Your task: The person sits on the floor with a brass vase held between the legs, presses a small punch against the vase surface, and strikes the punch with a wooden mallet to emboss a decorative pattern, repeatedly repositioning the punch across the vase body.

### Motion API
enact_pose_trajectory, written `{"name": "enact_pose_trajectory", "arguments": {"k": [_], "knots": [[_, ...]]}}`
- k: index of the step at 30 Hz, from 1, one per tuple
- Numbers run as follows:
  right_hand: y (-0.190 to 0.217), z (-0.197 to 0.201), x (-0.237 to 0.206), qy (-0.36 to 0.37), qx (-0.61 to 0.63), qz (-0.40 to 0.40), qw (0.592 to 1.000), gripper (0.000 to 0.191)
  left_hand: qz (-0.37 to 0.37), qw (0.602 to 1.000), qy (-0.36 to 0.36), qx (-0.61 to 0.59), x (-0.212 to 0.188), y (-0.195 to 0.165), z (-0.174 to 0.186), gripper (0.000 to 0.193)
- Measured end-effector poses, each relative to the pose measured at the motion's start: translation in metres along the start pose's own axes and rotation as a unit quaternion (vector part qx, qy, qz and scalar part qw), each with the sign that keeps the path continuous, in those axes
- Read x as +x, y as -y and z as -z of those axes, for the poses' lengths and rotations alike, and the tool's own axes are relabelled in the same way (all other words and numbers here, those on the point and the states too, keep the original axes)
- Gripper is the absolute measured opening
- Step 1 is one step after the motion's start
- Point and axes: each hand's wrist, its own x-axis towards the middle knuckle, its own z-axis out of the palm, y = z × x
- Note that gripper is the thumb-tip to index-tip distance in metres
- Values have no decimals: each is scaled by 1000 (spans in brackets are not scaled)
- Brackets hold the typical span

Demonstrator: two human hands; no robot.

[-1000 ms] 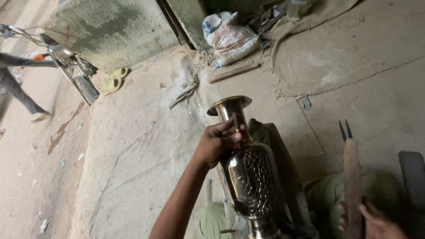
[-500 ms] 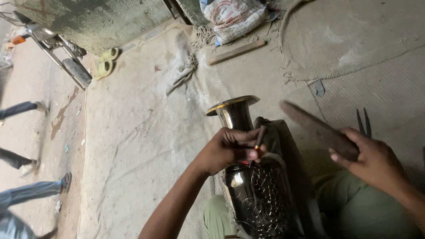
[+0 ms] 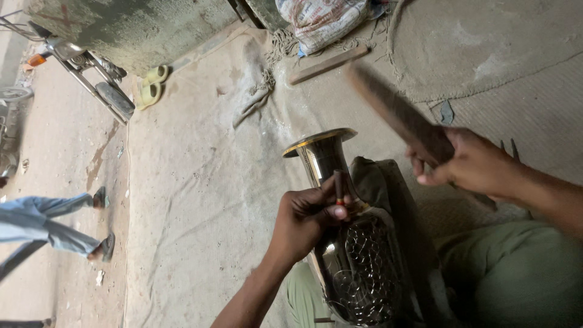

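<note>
Vase: a tall polished brass vase with a flared golden rim [image 3: 349, 243] lies tilted in the lower middle of the frame, mouth pointing up, body engraved with looping scrollwork, resting against a dark padded block [image 3: 388, 188] and the person's lap.
Left hand: the left hand [image 3: 303, 222] comes up from the bottom centre, fingers curled tight and pinching a short dark punch with an orange band [image 3: 339, 188] against the vase's neck, thumb pressed along its side.
Right hand: the right hand [image 3: 470, 164] is up at the right of the frame, fingers wrapped closed around a long flat wooden mallet [image 3: 395, 112], which is blurred and slants toward the upper middle, well above the punch.
Lap: green trousers [image 3: 510, 273] fill the lower right corner.
Ground: a pale dusty cloth sheet [image 3: 194, 182] covers the floor across the middle.
Top of frame: a printed woven sack [image 3: 322, 21] and a loose wooden stick [image 3: 328, 64] lie near the wall.
Upper left: a pair of yellow-green sandals [image 3: 152, 85] sits beside a parked bicycle [image 3: 79, 67].
Left edge: another person's legs in blue jeans [image 3: 54, 222] stride past, apart from the work.
</note>
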Motion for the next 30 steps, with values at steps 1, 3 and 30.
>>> {"name": "enact_pose_trajectory", "arguments": {"k": [1, 3, 30], "knots": [[8, 3, 2, 31, -134, -51, 989, 30, -3, 1000, -11, 6, -3, -1, -3, 24], [24, 12, 5, 76, -385, -147, 908, 20, -13, 999, -32, 23, -6, -4, -8, 25], [-51, 6, -30, -83, -101, -23, 991, 37, -8, 986, 156, -62, 18, 3, 0, 48]]}}
